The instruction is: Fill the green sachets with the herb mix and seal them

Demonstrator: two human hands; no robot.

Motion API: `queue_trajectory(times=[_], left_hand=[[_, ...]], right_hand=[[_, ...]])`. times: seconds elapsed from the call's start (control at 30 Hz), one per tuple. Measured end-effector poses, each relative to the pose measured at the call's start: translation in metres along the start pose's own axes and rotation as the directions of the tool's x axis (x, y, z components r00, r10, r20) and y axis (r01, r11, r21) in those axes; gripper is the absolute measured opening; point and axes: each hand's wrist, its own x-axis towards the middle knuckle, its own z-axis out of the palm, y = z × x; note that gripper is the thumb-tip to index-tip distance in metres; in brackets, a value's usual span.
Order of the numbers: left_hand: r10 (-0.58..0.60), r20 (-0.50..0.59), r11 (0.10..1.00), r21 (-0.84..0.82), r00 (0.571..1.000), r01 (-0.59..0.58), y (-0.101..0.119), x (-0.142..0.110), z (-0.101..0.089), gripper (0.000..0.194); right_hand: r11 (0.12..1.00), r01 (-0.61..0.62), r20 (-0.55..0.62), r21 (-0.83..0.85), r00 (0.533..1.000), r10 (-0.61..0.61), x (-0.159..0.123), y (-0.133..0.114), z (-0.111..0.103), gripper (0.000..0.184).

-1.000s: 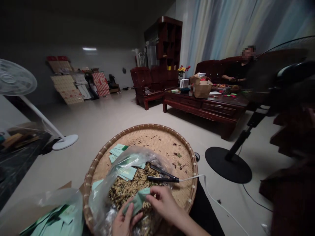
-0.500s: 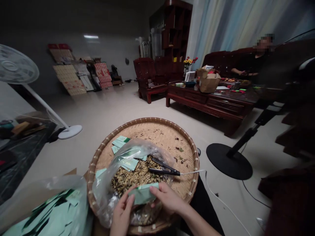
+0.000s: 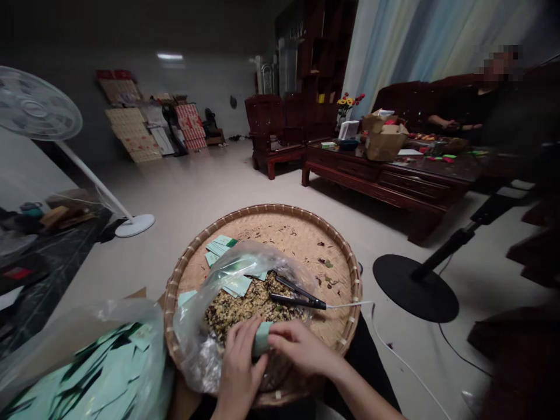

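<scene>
Green and small, a soft-looking packet (image 3: 262, 339) is pinched between my two hands, low over the near part of a round woven bamboo tray (image 3: 284, 223). From where I sit at the controls, the left hand (image 3: 241, 364) curls over its left side, fingers bent and close together; the right hand (image 3: 303, 349) holds its right end in a narrow grip of thumb and fingertips. I judge the step in hand to be folding or straightening the packet, though I cannot tell whether its mouth is open. From this grip, any move calls for a light, even hold with both hands.

Just beyond the fingers, a loose pale-and-dark flaky mix (image 3: 238, 309) lies in a crumpled clear plastic bag (image 3: 201, 364). A black two-armed tool (image 3: 297, 301) lies splayed over the mix, ahead of the right fingers, its white cord (image 3: 350, 305) running out over the tray's rim; both could get in the way of a forward reach. Flat light-green packets (image 3: 236, 284) lie ahead of the left fingers, and a second plastic bag full of green packets (image 3: 105, 373) stands to their left. Farther off, a black fan base (image 3: 415, 289) is on the floor to the right of the tray, and a seated person (image 3: 470, 114) is behind a low dark-red wooden table (image 3: 345, 168).
</scene>
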Motion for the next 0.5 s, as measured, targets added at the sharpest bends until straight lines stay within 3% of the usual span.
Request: queue_trajectory(times=[0.1,0.17,0.23,0.33,0.43,0.5], left_hand=[[-0.168,-0.118,0.984,-0.081,0.979,0.159,-0.010,0.002,-0.009,0.049],[-0.309,-0.213,0.945,-0.177,0.927,0.275,-0.015,0.002,-0.014,0.046],[-0.448,-0.277,0.880,-0.303,0.850,0.366,-0.018,0.003,-0.018,0.047],[-0.578,-0.285,0.787,-0.442,0.765,0.430,-0.018,0.003,-0.020,0.051],[-0.625,-0.256,0.734,-0.514,0.738,0.444,-0.014,0.003,-0.022,0.051],[-0.637,-0.251,0.720,-0.532,0.729,0.445,-0.011,0.004,-0.024,0.050]], right_hand=[[0.993,-0.009,-0.154,0.119,0.988,0.028,0.005,-0.002,-0.021,0.043],[0.997,-0.030,-0.185,-0.071,0.983,0.017,0.008,0.000,-0.032,0.039],[0.930,-0.042,-0.096,-0.366,0.995,0.007,0.010,0.005,-0.036,0.034],[0.788,-0.046,0.064,-0.614,0.992,0.108,0.015,0.012,-0.027,0.053],[0.721,-0.059,0.113,-0.691,0.976,0.188,0.023,0.016,-0.012,0.069],[0.704,-0.023,0.140,-0.710,0.975,0.173,0.030,0.016,-0.003,0.065]])
